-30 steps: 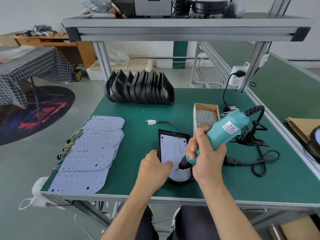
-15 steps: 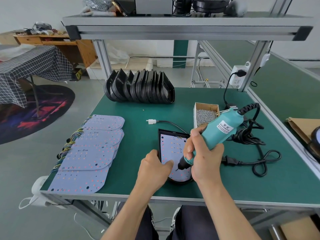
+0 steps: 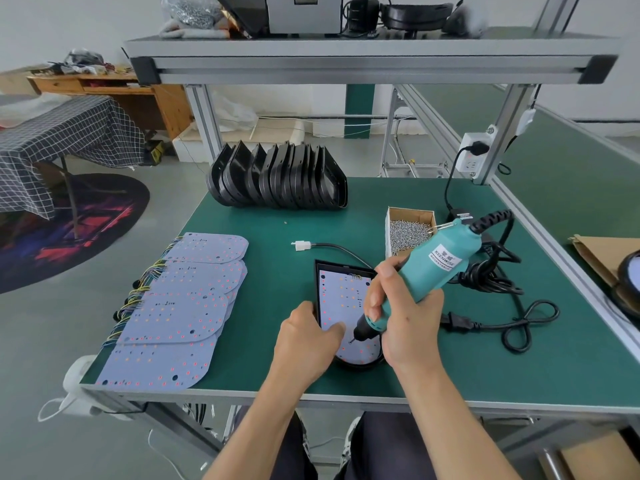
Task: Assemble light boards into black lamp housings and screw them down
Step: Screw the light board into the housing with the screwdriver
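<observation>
Landmark: black lamp housing [image 3: 320, 289], lying flat near the front edge of the green bench [image 3: 263, 258].
Light board [image 3: 341, 303]: seated inside the housing, LED side up.
Right hand [image 3: 408, 327]: wrapped tight around the teal electric screwdriver [image 3: 429, 271], bit tilted down onto the board's near end.
Left hand [image 3: 308, 344]: curled on the housing's left edge, thumb pressing on the board right next to the bit.
Screw box [image 3: 408, 226]: just behind-right of the housing, full of little screws.
Spare boards [image 3: 176, 306]: fanned out in a stack well left of the housing.
Empty housings [image 3: 277, 178]: lined up on edge, far behind it.
Connector lead [image 3: 304, 244]: snaking out behind the housing.
</observation>
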Tool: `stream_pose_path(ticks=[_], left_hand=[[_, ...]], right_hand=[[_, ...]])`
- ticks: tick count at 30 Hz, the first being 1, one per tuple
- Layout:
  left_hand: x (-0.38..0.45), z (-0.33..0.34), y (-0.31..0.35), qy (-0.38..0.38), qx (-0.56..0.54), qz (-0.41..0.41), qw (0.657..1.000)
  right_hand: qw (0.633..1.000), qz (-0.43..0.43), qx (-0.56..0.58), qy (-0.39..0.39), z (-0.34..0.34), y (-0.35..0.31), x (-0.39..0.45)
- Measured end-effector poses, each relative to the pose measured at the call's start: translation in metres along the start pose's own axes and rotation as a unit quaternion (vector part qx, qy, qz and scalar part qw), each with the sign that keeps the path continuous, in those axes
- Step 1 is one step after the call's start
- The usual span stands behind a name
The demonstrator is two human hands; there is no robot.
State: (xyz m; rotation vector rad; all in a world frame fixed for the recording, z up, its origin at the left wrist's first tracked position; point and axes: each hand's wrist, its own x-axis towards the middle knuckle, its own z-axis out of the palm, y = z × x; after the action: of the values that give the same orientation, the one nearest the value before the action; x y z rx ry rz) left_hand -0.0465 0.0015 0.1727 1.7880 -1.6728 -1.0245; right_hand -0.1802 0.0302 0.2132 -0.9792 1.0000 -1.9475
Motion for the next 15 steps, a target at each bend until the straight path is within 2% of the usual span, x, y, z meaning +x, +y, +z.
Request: stream_pose_path(ticks=[5,10,13,15], left_hand=[[-0.001,-0.001,0.003,-0.007,0.009,0.003,1.000],[-0.004,-0.015,0.004,-0.037,0.008,0.005,0.999],[-0.002,-0.029,0.011,0.033,0.049,0.025,0.998],[0.003,-0.033,0.026,0.109,0.027,0.094,0.989]], right_hand=[[0.997,0.009,0.070,-0.038,-0.002,-0.019,0.004],[0.986,0.003,0.166,0.018,-0.023,-0.048,0.025],[0.974,0.029,0.214,0.075,-0.051,-0.050,0.030],[0.957,0.056,0.259,0.117,-0.071,-0.045,0.029]])
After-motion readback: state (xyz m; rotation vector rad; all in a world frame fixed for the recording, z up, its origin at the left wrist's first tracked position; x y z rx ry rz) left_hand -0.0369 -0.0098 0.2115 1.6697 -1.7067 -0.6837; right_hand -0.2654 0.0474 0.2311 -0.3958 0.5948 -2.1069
